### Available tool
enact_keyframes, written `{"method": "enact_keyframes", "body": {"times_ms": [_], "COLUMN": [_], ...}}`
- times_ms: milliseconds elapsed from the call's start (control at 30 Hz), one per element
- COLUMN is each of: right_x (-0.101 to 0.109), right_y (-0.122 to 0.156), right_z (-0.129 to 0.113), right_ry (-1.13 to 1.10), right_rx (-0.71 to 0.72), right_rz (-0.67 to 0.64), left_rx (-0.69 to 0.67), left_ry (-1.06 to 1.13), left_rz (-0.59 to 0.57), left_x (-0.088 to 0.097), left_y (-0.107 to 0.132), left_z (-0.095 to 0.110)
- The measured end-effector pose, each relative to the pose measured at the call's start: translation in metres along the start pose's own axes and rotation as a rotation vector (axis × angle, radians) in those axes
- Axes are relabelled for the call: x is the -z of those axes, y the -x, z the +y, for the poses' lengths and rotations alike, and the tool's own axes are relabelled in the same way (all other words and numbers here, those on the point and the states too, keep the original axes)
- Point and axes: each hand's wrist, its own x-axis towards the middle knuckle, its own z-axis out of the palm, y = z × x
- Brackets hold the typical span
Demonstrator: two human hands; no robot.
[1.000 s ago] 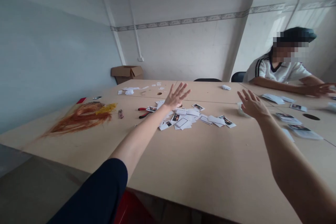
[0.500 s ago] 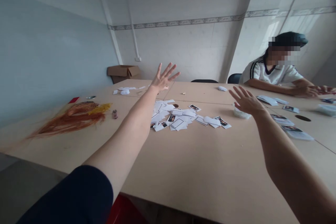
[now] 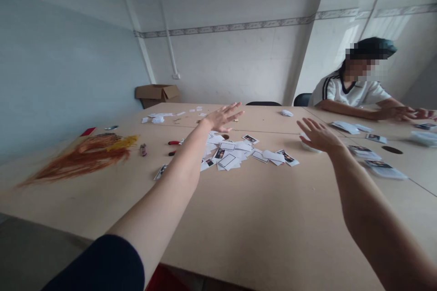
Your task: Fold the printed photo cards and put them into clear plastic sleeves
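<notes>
Both of my arms reach out over a light wooden table. My left hand hovers with its fingers spread, holding nothing, above a loose pile of small white cards and photo prints. My right hand is also open with fingers apart, raised above the table to the right of the pile, near a small white dish. Neither hand touches the cards.
A bundle of orange and yellow threads lies at the left, red-handled pliers beside the pile. More paper scraps lie at the far side. A seated person works with stacks of cards at the right. A cardboard box stands by the wall.
My left hand rose high above the pile, then dropped back down toward it. My right hand stayed open and nearly in place. The view shifted slightly.
</notes>
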Motion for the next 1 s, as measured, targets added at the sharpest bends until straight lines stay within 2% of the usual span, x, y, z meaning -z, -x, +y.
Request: {"method": "enact_keyframes", "body": {"times_ms": [67, 133, 233, 400, 500, 600, 700, 867, 933, 1000], "right_x": [-0.010, -0.019, -0.028, -0.032, -0.031, -0.028, -0.023, -0.008, 0.000, 0.006], "right_y": [0.009, 0.017, 0.026, 0.029, 0.030, 0.034, 0.036, 0.016, -0.002, -0.020], "right_z": [-0.002, 0.000, 0.004, 0.008, 0.008, 0.008, 0.012, 0.021, 0.017, 0.006], "right_ry": [-0.014, -0.030, -0.036, -0.006, -0.006, -0.008, 0.006, -0.014, -0.089, -0.186], "right_rx": [-0.060, -0.109, -0.122, -0.086, -0.040, -0.024, -0.079, -0.461, -0.535, -0.538], "right_rz": [-0.032, -0.120, -0.237, -0.245, -0.221, -0.170, -0.098, 0.211, 0.296, 0.319], "left_rx": [-0.035, -0.058, -0.116, -0.204, -0.189, -0.161, -0.132, -0.083, -0.058, -0.040], "left_ry": [0.025, 0.060, 0.097, 0.162, 0.129, 0.095, 0.080, 0.110, 0.141, 0.191], "left_rz": [0.022, 0.057, 0.118, 0.209, 0.180, 0.167, 0.198, 0.244, 0.254, 0.276], "left_x": [-0.011, -0.021, -0.034, -0.051, -0.058, -0.065, -0.070, -0.075, -0.075, -0.075], "left_y": [-0.011, -0.026, -0.052, -0.090, -0.106, -0.118, -0.125, -0.123, -0.119, -0.114], "left_z": [0.007, 0.014, 0.026, 0.048, 0.061, 0.073, 0.084, 0.095, 0.096, 0.097]}}
